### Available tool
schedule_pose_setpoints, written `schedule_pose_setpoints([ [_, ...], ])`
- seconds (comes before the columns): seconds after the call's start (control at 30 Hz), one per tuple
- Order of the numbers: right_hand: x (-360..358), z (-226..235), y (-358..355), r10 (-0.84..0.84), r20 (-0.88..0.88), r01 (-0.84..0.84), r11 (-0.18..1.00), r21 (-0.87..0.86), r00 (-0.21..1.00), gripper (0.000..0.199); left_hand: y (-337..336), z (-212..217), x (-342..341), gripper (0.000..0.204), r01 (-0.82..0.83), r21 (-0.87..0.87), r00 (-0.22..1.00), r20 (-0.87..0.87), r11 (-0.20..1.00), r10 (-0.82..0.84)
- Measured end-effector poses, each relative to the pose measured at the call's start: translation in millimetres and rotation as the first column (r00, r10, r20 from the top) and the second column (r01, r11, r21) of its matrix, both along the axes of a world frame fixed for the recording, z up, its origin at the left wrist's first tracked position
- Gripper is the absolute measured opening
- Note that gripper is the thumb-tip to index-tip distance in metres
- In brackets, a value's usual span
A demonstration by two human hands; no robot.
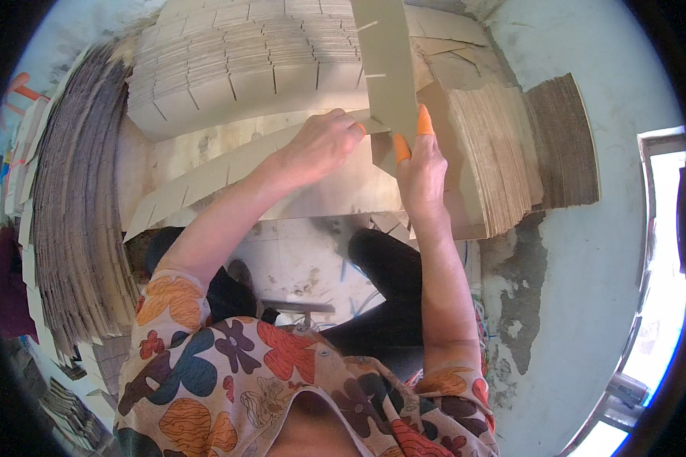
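Observation:
My left hand (pixel 324 146) is closed on the right end of a long slotted cardboard strip (pixel 198 183), which slants down to the left across the worktable. In my right hand (pixel 421 167) is a second slotted cardboard strip (pixel 391 61), pointing away from me with slits along its left edge. The two strips meet between my hands; whether their slits interlock I cannot make out. Orange finger covers (pixel 425 122) sit on digits of my right hand, and a bit of orange shows at my left fingertips.
Stacked slotted cardboard strips (pixel 244 84) line the table's far side. A tall stack of cardboard (pixel 84 190) stands at the left. More cardboard sheets (pixel 503 152) are packed on the right, before a pale, peeling wall (pixel 587 251). My legs are below the wooden worktable (pixel 335 199).

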State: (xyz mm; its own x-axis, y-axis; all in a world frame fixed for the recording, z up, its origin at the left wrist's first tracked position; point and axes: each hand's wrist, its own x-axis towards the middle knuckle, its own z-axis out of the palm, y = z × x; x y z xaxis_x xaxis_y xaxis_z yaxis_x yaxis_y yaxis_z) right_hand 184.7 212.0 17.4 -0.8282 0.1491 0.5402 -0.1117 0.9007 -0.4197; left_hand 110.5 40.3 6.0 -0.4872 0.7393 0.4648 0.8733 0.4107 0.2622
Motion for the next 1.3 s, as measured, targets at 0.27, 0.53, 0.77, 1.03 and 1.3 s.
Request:
schedule_pose_setpoints([
  [0.27, 1.7, 7.6, 1.9, 0.101, 0.209, -0.076, 0.990, -0.123, 0.973, 0.072, 0.4, -7.1, 1.3, 0.014, 0.011, 0.024, 1.000, -0.009, 1.000, -0.011],
  [0.53, 7.2, 9.4, -1.0, 0.095, 0.162, -0.071, 0.987, -0.145, 0.982, 0.081, -5.0, -10.3, -5.5, 0.015, 0.008, 0.022, 0.996, -0.090, 1.000, -0.006],
  [0.77, 10.3, 6.3, -2.5, 0.129, 0.157, -0.107, 0.984, -0.144, 0.979, 0.082, -1.6, -10.0, 0.2, 0.015, -0.035, 0.018, 0.990, -0.136, 0.999, 0.037],
  [1.03, 4.5, -19.0, 4.8, 0.115, 0.236, -0.112, 0.993, -0.029, 0.965, 0.074, -0.6, -1.4, 10.0, 0.012, 0.039, 0.151, 0.999, -0.017, 0.988, -0.037],
  [1.3, 6.6, -28.5, -0.7, 0.110, 0.302, -0.085, 0.992, -0.097, 0.947, 0.073, -15.5, 23.7, -22.1, 0.045, -0.169, 0.040, 0.639, 0.765, 0.985, 0.078],
])
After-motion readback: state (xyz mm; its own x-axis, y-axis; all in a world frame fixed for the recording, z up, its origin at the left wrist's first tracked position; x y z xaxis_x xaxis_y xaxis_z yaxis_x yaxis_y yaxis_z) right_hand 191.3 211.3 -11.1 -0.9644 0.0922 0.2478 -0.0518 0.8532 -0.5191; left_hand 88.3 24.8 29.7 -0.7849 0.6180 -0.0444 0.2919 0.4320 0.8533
